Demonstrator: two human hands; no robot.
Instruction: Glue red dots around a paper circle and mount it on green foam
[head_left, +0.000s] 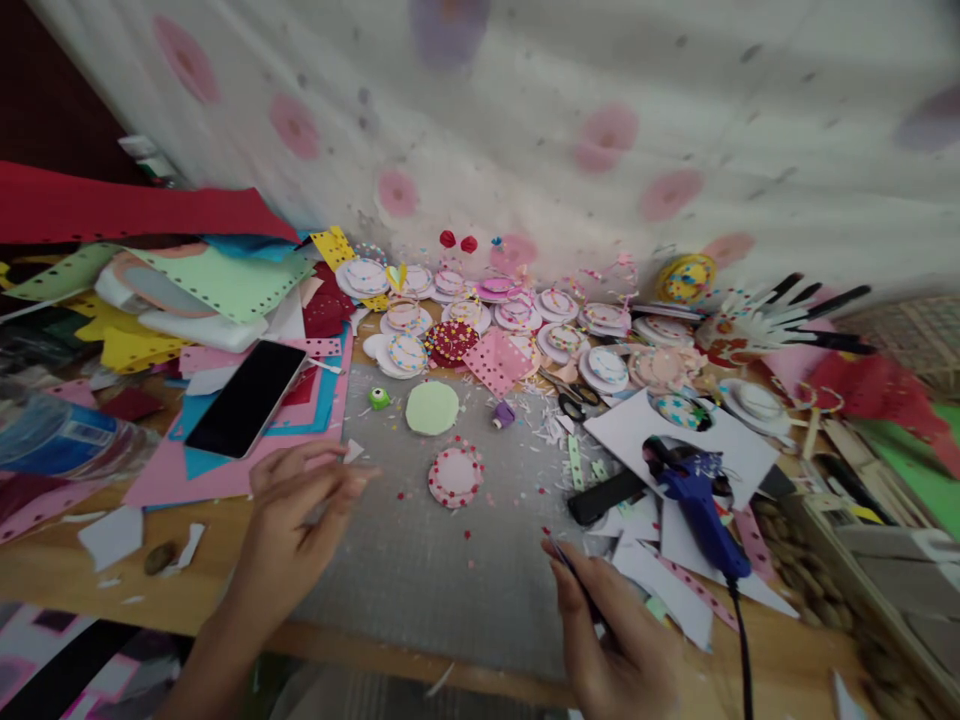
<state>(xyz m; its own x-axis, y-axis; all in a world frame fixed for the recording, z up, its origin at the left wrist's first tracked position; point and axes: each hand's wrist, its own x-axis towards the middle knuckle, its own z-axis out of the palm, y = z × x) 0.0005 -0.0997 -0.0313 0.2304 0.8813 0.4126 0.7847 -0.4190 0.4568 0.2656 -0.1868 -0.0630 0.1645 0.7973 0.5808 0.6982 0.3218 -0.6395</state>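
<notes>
My left hand (300, 510) hovers over the grey mat's (420, 570) left edge, fingers loosely stretched toward the right and holding nothing I can see. My right hand (611, 630) is low at the mat's right edge, fingers pinched round a thin dark stick-like tool (574, 575). Between the hands lies a pink paper disc (456, 476) rimmed with coloured dots. Farther back lies a pale green paper circle (432, 408).
A black phone (246, 398) lies on pink and blue paper at left. A blue glue gun (701, 505) with a cord rests on white paper at right, beside a black bar (604, 496). Several decorated discs (517, 315), scissors (574, 395) and paper scraps crowd the back.
</notes>
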